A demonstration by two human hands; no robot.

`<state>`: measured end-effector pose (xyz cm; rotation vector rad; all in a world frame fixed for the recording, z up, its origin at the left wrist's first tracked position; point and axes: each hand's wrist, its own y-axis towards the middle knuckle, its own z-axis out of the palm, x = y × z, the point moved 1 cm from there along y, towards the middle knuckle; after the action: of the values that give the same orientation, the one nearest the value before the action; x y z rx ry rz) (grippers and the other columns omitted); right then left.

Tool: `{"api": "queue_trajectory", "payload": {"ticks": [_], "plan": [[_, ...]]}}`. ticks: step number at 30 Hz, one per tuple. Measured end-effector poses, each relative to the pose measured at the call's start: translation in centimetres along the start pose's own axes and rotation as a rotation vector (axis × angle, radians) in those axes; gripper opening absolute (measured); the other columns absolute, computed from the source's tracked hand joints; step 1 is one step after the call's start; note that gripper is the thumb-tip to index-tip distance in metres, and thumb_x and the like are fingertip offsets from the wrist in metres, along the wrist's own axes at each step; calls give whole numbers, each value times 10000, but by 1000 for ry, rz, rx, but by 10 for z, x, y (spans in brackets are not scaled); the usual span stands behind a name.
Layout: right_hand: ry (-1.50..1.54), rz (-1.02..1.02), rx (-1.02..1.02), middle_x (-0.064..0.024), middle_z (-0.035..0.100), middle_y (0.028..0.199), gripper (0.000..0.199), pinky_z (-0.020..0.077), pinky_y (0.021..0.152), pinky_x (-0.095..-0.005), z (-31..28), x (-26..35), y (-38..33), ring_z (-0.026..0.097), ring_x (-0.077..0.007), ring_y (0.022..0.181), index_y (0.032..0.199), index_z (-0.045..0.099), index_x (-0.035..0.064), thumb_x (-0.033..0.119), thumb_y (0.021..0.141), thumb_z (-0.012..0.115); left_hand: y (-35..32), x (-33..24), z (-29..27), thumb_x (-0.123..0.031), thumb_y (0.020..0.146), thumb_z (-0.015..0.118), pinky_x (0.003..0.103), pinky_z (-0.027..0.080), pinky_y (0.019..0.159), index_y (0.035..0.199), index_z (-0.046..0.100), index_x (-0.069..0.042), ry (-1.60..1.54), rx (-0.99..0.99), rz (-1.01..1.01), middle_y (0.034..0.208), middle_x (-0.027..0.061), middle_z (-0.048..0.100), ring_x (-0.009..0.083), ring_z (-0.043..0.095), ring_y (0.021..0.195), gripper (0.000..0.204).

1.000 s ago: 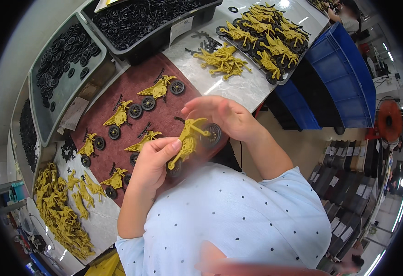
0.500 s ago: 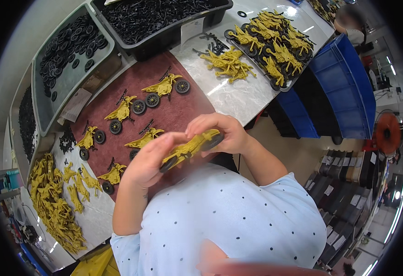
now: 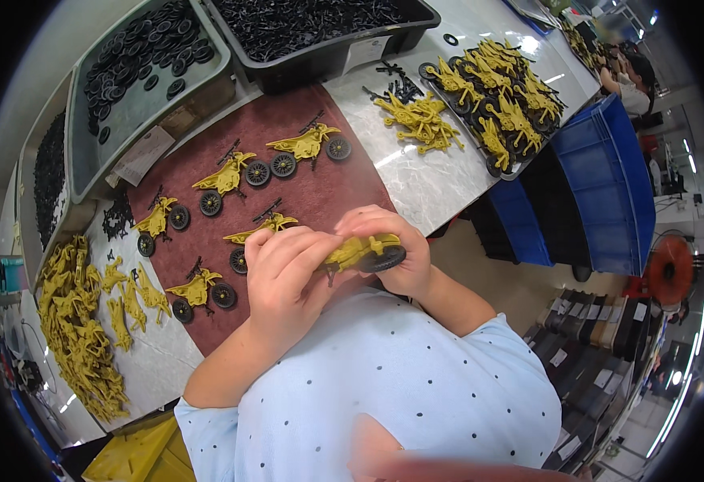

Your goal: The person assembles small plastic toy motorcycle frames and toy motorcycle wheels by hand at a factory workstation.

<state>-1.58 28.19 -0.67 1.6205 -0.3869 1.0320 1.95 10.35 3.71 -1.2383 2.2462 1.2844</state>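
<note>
My two hands hold a yellow toy motorcycle (image 3: 358,251) in front of my chest. My left hand (image 3: 289,269) wraps its left end and hides most of it. My right hand (image 3: 407,251) grips the right end, where a black wheel shows beneath the yellow body. Just beyond, a red cloth (image 3: 332,189) carries several similar toy motorcycles, among them one (image 3: 225,178) at the middle and one (image 3: 305,145) at the far right. Another motorcycle (image 3: 197,287) lies left of my left hand. The one nearest my fingers (image 3: 262,227) is partly covered by them.
Black wheels fill a grey bin (image 3: 222,76) at the far left; a black bin (image 3: 320,60) beside it holds small black parts. Yellow body pieces (image 3: 79,329) are heaped on the left. A tray of yellow-and-black pieces (image 3: 501,104) and loose yellow parts (image 3: 420,120) lie right. Blue crates (image 3: 601,189) stand beyond.
My left hand has closed further round the motorcycle and slid right along it, covering the wheel at its left end. The whole view has shifted slightly.
</note>
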Motion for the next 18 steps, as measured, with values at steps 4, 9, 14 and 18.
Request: {"api": "queue_trajectory", "payload": {"ticks": [4, 9, 14, 18], "plan": [[35, 33, -10, -132, 605, 1039, 351, 497, 837, -402, 6, 5, -7, 593, -290, 980, 1160, 524, 16, 174, 892, 686, 4, -6, -6, -158, 662, 815, 364, 332, 767, 958, 701, -44, 66, -24, 106, 793, 31, 661, 206, 639, 808, 337], [55, 16, 10, -113, 581, 1033, 334, 488, 791, -374, 7, 8, -7, 572, -257, 943, 1167, 502, 41, 199, 919, 660, 7, -12, -12, -158, 635, 822, 357, 309, 753, 929, 718, -46, 79, -4, 133, 734, 13, 645, 190, 630, 784, 331], [71, 50, 7, -110, 586, 1016, 306, 484, 795, -374, 7, 14, -4, 572, -255, 947, 1156, 521, 41, 174, 917, 658, 7, -11, -14, -172, 633, 823, 359, 317, 757, 936, 719, -40, 72, 7, 142, 736, 15, 647, 195, 630, 787, 346], [178, 165, -55, -118, 602, 1035, 290, 483, 818, -391, 9, 12, -5, 580, -265, 966, 1136, 550, 40, 152, 900, 675, 6, -7, -14, -171, 632, 814, 373, 349, 792, 968, 713, -40, 119, 12, 134, 789, 32, 665, 219, 638, 832, 375]]}}
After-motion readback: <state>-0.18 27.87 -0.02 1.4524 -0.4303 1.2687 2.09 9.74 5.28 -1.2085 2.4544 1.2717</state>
